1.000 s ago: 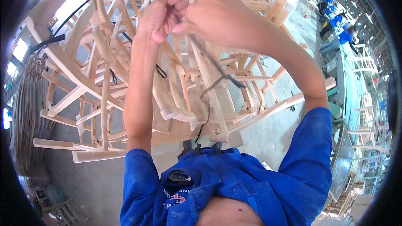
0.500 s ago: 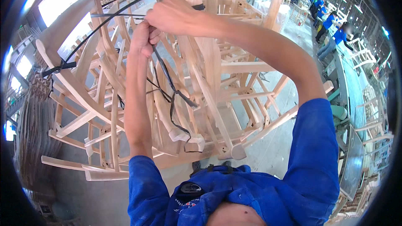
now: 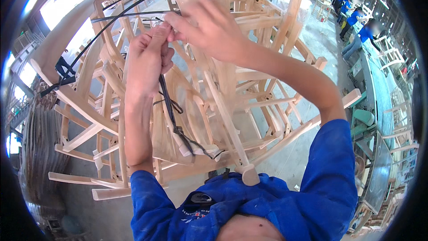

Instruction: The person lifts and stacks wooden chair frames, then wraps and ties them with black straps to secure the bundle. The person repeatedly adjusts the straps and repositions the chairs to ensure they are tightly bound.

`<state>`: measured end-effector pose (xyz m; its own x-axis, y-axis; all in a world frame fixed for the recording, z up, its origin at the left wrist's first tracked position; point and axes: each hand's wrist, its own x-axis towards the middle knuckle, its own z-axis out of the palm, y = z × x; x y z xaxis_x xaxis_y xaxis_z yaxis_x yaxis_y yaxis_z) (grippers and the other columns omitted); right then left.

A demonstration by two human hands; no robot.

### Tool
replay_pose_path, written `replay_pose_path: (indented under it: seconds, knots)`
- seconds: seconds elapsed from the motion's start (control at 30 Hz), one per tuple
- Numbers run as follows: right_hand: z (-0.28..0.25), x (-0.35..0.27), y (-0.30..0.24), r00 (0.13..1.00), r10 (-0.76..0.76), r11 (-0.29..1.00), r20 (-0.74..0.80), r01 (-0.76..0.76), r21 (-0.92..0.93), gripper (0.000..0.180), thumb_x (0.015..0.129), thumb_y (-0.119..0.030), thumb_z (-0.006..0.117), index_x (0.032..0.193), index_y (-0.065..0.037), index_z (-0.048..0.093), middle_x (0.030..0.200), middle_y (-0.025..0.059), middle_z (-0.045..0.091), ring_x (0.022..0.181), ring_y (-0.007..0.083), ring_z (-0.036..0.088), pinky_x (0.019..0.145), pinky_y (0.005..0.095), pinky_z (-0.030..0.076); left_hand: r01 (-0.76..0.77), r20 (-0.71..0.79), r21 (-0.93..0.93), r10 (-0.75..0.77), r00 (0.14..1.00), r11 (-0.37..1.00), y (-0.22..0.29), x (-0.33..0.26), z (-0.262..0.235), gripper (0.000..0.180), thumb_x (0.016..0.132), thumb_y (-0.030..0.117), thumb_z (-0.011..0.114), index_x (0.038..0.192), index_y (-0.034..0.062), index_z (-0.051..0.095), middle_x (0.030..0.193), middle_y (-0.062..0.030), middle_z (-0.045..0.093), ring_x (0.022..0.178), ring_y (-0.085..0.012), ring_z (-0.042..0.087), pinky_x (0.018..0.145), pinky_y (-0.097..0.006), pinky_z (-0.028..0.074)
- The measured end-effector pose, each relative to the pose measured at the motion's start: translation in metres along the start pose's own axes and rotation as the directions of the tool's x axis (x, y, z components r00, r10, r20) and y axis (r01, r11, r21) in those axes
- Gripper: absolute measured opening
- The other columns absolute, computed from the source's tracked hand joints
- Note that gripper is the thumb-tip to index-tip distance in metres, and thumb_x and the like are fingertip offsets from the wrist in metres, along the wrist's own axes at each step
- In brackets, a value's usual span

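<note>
"What's nearest?"

"The wearer's blue shirt (image 3: 276, 205). A rounded wooden leg end (image 3: 250, 177) overlaps it in view now; half a second ago it showed just clear of the cloth."

"And the hands?"

"Both are raised in front, fingertips meeting. The left hand (image 3: 149, 60) is curled, its fingers clenched around a black strap (image 3: 166, 102). The right hand (image 3: 211, 29) has its thumb and forefinger drawn together at the left thumb, other fingers loosely bent. Whether it pinches the strap too, I can't tell; that spot is blurred and covered."

"Were they like that before?"

"No. Half a second ago the right hand lay across the top of the left; now it meets it from the side."

"Where's the strap?"

"Hanging below the left fist, before the pale wooden chair frames (image 3: 226, 78). Its knot (image 3: 177, 130) is lower in view than half a second back, and a second ago it swung well to the right. Two loose tails trail beneath it."

"Beyond that?"

"A second strap (image 3: 67, 80), tied around a curved wooden piece at the left, as earlier. Farther right runs a long bench (image 3: 376, 100), and past its near part a worker in blue (image 3: 364, 35) is leaning toward it, much as before."
</note>
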<state>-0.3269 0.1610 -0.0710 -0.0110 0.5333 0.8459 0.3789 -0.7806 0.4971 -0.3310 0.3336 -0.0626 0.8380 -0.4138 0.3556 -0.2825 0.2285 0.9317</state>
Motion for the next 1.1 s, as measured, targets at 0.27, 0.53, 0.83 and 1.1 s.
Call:
replay_pose_path:
  seconds: [0.27,0.53,0.83,1.1]
  knots:
    - [-0.02,-0.03,0.024,0.792,0.573,0.576,0.211,-0.573,0.583,0.014,0.085,-0.013,0.061,0.096,-0.004,0.062,0.074,0.0041,0.061,0.061,0.0112,0.056,0.051,0.0246,0.045,-0.273,0.29,0.138,0.225,0.93,0.952,-0.033,0.016,0.007,0.033,0.098,0.022,0.041,0.103,-0.0014,0.064,0.082,-0.0059,0.063,0.069,-0.0104,0.053,0.062,-0.024,0.043]
    - [0.043,-0.094,0.128,0.14,0.931,-0.194,0.338,-0.593,0.781,0.023,0.091,-0.022,0.053,0.093,-0.001,0.06,0.058,0.0059,0.056,0.046,0.0118,0.05,0.041,0.0252,0.039,-0.662,0.065,0.311,0.68,0.73,0.682,-0.094,0.122,0.004,0.028,0.084,0.01,0.063,0.111,0.0014,0.062,0.106,-0.0063,0.061,0.085,-0.0121,0.057,0.075,-0.026,0.048]
    - [0.171,-0.073,0.155,0.498,0.853,0.499,0.155,-0.866,0.029,0.032,0.08,-0.033,0.066,0.083,-0.001,0.067,0.069,0.0162,0.065,0.059,0.0253,0.063,0.059,0.0399,0.049,-0.842,0.516,0.329,0.665,0.54,0.428,-0.095,0.166,-0.003,0.015,0.079,0.002,0.061,0.094,0.003,0.065,0.11,-0.0112,0.062,0.096,-0.0271,0.061,0.078,-0.039,0.049]
    - [0.106,0.002,0.211,0.18,0.482,0.171,0.857,-0.979,0.11,0.053,0.085,-0.054,0.056,0.106,-0.006,0.063,0.066,0.0031,0.057,0.045,0.0104,0.039,0.04,0.0273,0.036,-0.72,0.553,0.692,0.599,0.58,0.058,-0.08,0.129,-0.081,0.01,0.081,0.007,0.06,0.089,0.0048,0.066,0.086,-0.0131,0.063,0.085,-0.031,0.057,0.085,-0.04,0.042]
